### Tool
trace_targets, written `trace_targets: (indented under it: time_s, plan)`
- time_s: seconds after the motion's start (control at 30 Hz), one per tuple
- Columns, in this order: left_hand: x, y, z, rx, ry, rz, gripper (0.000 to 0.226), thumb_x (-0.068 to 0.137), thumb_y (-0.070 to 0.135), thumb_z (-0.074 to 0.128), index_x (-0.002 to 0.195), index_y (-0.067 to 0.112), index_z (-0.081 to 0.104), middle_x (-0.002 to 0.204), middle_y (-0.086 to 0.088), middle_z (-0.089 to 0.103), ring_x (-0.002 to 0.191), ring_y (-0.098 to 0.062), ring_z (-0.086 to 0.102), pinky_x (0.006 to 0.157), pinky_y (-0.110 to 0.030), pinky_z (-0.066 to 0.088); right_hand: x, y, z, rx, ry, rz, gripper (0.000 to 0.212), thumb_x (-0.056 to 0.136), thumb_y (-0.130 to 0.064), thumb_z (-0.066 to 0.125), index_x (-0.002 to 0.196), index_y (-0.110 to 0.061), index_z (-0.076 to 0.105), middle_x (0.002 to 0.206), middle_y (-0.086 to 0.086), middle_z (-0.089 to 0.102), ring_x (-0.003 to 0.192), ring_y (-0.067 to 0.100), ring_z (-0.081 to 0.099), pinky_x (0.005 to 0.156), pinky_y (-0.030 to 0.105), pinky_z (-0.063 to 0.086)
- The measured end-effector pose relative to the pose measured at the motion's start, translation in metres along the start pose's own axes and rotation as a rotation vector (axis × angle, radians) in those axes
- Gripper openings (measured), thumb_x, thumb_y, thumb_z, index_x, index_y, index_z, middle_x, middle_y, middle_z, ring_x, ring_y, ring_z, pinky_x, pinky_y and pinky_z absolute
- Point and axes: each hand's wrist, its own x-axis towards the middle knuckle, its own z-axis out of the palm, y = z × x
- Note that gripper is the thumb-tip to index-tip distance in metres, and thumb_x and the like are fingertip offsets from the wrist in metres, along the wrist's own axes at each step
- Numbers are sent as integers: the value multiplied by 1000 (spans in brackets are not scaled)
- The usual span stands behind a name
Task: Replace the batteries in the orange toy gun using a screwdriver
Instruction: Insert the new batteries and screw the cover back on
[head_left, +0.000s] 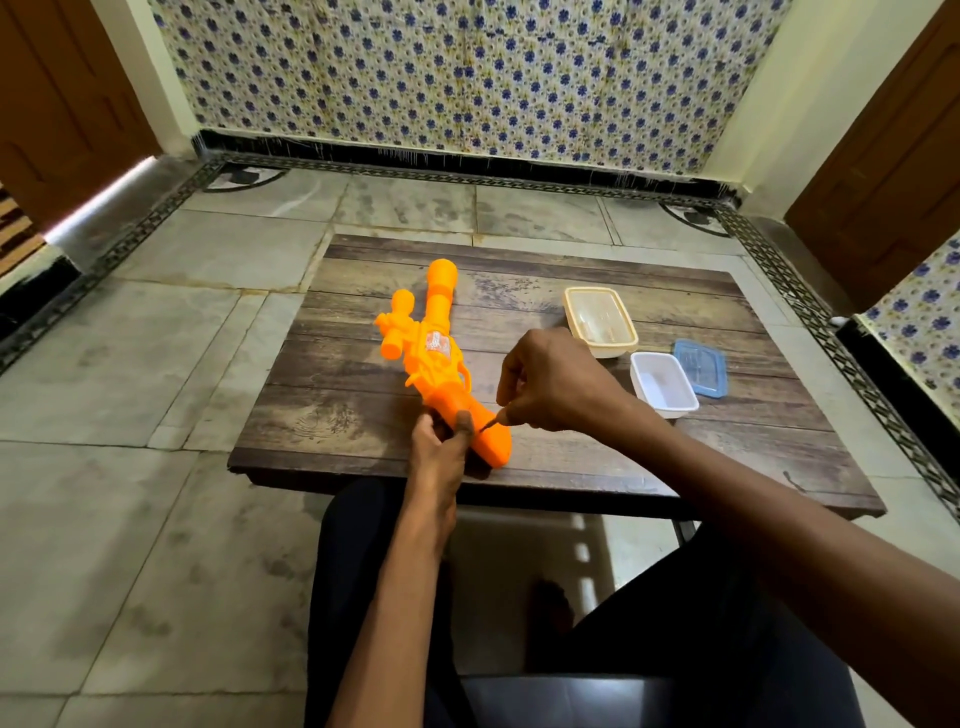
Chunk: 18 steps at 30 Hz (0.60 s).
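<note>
The orange toy gun (434, 358) lies on the low wooden table (675, 457), barrel pointing away and grip end at the near edge. My left hand (441, 447) clasps the grip from the left, thumb on top. My right hand (556, 382) is closed around a small screwdriver (491, 423); only the thin dark shaft shows below the fist, slanting down-left with its tip on the gun's grip next to my left thumb. The handle is hidden inside the fist. No batteries are visible.
A cream lidded container (600, 321) stands at the table's right back. Nearer is an open white tub (662, 383) with its blue lid (701, 367) beside it. My dark-trousered knees sit under the table's near edge. Tiled floor surrounds the table.
</note>
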Motion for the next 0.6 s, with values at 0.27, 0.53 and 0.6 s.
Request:
trace_targets:
  time_s: [0.27, 0.53, 0.6]
  plan:
    - [-2, 0, 1, -12, 7, -2, 30, 93, 27, 67, 119, 18, 54, 119, -10, 67, 109, -27, 66, 69, -28, 54, 4, 3, 1, 75, -5, 40, 18, 77, -22, 85, 77, -6, 76, 60, 1, 70, 50, 10, 67, 51, 22, 56]
    - [-1, -3, -1, -16, -1, -29, 30, 91, 36, 70, 112, 16, 60, 114, -12, 71, 106, -32, 67, 76, -39, 59, 12, 4, 8, 193, 33, 251, 25, 93, -22, 69, 84, 2, 71, 65, 11, 72, 51, 16, 70, 45, 22, 51]
    - [-2, -1, 0, -17, -17, -44, 30, 95, 33, 65, 117, 13, 61, 113, -13, 70, 105, -32, 67, 73, -41, 58, 8, 3, 6, 152, -11, 223, 29, 93, -31, 68, 85, -3, 69, 65, 7, 72, 49, 12, 66, 45, 18, 47]
